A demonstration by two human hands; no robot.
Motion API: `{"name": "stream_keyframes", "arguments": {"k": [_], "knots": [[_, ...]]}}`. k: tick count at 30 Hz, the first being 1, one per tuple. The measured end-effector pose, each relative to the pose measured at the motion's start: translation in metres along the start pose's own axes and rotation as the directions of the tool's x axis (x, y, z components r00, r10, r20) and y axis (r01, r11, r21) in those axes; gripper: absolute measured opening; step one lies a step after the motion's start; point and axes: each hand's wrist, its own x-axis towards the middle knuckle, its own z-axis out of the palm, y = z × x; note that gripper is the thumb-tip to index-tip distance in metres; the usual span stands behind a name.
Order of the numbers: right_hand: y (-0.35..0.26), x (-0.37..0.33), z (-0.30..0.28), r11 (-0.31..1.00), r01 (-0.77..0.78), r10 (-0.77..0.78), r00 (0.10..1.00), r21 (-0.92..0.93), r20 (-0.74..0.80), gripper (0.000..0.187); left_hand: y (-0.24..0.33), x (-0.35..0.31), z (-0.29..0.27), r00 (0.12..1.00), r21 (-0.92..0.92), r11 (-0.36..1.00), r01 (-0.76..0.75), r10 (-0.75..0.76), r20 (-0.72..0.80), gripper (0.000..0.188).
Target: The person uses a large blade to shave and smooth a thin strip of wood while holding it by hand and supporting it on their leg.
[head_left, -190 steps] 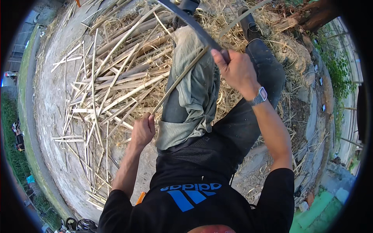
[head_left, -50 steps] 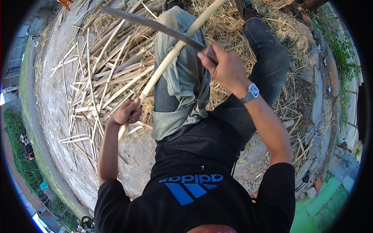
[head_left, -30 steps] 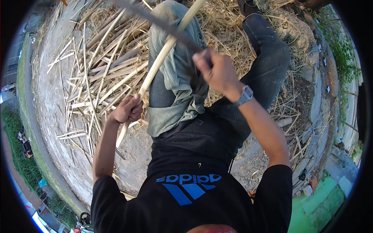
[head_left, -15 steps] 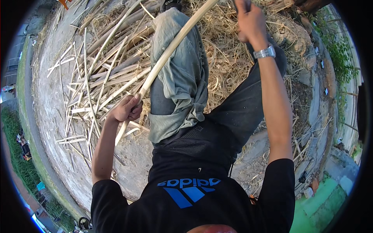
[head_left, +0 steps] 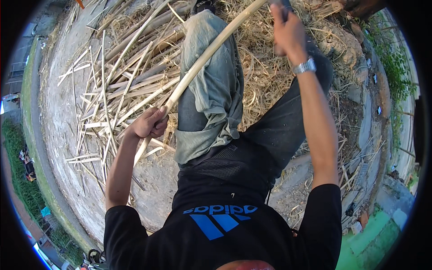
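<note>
My left hand [head_left: 150,123] is closed around the lower part of a long pale bamboo strip [head_left: 204,58]. From that fist the strip slants up and right, across the grey-green cloth [head_left: 209,85] draped over my left thigh, and runs out at the top edge. A short end sticks out below the fist. Near the strip's far end, my right hand [head_left: 289,37], with a metal watch [head_left: 305,66] at its wrist, is closed on a dark-handled tool [head_left: 285,11]. Motion blur and the picture's top edge hide most of the tool, and whether it touches the strip I cannot tell.
Several pale split strips [head_left: 108,114] lie criss-crossed on the concrete floor [head_left: 60,130] to the left, with thicker poles [head_left: 144,31] behind them. Curly shavings [head_left: 261,76] are heaped between and beyond my legs. Rubble and earth [head_left: 346,49] lie at the right.
The strip and my left hand have shifted slightly to the right and up. My right hand has moved a little, its tool now blurred. Both hands keep their holds.
</note>
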Motion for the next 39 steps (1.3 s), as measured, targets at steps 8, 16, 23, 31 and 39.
{"name": "stream_keyframes", "arguments": {"k": [8,16,23,31,39], "knots": [[-0.007,-0.098,0.052,0.899,0.431,-0.437,0.874,0.074,0.212,0.042,-0.010,0.001,-0.016,1.000,0.016,1.000,-0.012,0.012,0.001,0.063],[0.010,-0.019,0.033,0.941,0.337,-0.338,0.940,-0.022,-0.039,0.043,-0.002,0.013,-0.008,0.998,-0.014,0.999,-0.038,0.038,0.041,0.064],[-0.010,-0.103,0.054,0.860,0.507,-0.486,0.849,-0.058,0.208,0.039,-0.011,0.007,-0.013,0.998,0.044,0.997,-0.061,0.060,0.027,0.065],[-0.009,-0.084,0.043,0.904,0.426,-0.423,0.903,-0.033,0.073,0.046,0.000,0.015,-0.005,0.995,-0.074,0.997,0.005,0.002,0.096,0.064],[-0.008,-0.192,0.024,0.968,0.132,-0.215,0.872,0.212,0.439,0.036,0.001,0.017,0.010,0.999,-0.131,0.991,-0.035,0.037,0.015,0.065]]}}
